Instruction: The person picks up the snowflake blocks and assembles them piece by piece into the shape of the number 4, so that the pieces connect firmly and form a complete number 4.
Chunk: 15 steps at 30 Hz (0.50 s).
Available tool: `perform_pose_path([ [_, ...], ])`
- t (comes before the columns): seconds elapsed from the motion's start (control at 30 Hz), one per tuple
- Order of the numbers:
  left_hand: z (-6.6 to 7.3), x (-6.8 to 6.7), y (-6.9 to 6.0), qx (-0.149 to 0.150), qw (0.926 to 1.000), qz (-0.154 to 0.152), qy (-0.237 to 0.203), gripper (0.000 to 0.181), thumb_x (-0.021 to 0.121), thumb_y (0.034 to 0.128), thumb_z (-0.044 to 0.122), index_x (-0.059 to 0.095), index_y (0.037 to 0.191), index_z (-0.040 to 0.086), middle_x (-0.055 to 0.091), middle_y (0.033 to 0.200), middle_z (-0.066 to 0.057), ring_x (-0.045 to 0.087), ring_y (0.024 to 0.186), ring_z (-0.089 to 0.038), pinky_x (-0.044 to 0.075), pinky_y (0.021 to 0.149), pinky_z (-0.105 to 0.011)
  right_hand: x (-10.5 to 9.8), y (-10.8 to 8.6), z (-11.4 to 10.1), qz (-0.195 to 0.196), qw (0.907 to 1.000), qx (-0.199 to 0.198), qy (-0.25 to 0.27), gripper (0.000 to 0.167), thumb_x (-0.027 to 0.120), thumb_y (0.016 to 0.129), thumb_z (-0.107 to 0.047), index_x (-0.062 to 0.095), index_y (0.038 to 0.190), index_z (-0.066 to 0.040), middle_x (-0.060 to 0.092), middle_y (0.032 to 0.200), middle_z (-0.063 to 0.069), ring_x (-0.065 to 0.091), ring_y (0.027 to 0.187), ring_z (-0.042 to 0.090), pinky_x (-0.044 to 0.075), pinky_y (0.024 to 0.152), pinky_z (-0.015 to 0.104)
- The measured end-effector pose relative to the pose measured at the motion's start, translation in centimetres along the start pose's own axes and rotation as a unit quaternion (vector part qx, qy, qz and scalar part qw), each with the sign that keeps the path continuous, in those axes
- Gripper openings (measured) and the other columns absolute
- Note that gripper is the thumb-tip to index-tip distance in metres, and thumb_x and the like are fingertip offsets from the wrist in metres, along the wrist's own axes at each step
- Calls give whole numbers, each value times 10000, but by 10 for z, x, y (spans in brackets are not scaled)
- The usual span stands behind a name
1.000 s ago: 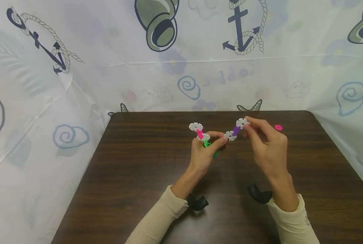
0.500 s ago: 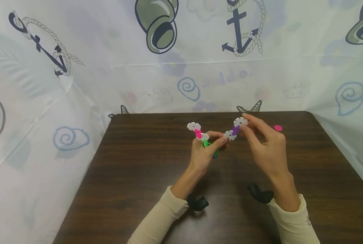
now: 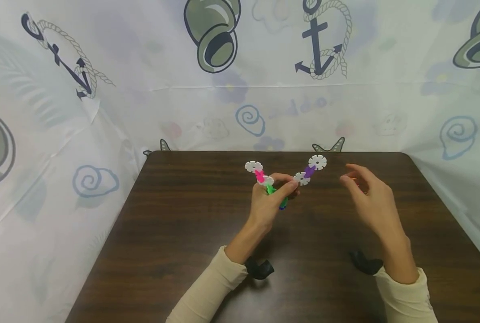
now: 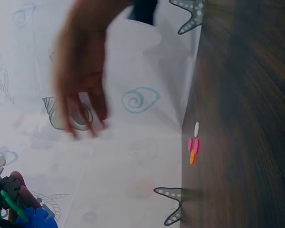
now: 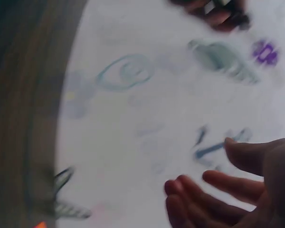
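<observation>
My left hand [image 3: 264, 202] pinches a chain of slotted snowflake discs between thumb and fingers, raised over the table. On its right end a purple disc [image 3: 309, 172] joins a white disc [image 3: 317, 162] to another white disc [image 3: 302, 178] at my fingertips. The left end carries a white disc [image 3: 253, 166], a pink disc [image 3: 259, 176] and a green disc [image 3: 270, 189]. A blue disc [image 4: 38, 219] shows low in the left wrist view. My right hand [image 3: 374, 202] holds nothing visible, its fingers loosely bent, to the right of the chain.
Loose white [image 4: 196, 128], pink [image 4: 196, 144] and orange [image 4: 193, 157] discs lie near the far edge of the dark wooden table [image 3: 175, 233]; my right hand mostly hides them in the head view. A patterned cloth [image 3: 163, 103] hangs behind.
My right hand has let go of the white disc at the chain's right end and moved right, now covering the loose pink disc. My left hand keeps holding the chain, nearly still.
</observation>
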<state>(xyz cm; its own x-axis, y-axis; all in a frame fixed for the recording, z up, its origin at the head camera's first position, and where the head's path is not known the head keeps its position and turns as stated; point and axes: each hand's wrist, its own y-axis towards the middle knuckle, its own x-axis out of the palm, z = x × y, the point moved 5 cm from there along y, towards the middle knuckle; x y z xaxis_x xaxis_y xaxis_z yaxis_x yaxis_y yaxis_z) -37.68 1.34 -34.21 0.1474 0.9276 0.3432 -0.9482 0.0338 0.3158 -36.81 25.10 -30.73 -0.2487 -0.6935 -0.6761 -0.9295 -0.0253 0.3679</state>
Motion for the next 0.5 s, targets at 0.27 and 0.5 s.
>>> perform_pose_path([
  [0.27,4,3,0,6,9999,-65,118,200,759,931,113,711,1017,-61,746,767,65,723,739,-108,581,689,-227,8,1,82,-1520,9803,1016,-748,759,471,1060,-553,367,1537,27,546,1400,363,496,1285,582,444,956,723],
  [0.5,4,3,0,-24,9999,-96,74,185,759,929,105,712,1013,-53,750,782,54,727,746,-118,611,743,-250,14,1,130,-2366,9515,1755,-889,869,490,1060,-520,240,1504,183,465,1393,460,518,1221,593,483,954,680],
])
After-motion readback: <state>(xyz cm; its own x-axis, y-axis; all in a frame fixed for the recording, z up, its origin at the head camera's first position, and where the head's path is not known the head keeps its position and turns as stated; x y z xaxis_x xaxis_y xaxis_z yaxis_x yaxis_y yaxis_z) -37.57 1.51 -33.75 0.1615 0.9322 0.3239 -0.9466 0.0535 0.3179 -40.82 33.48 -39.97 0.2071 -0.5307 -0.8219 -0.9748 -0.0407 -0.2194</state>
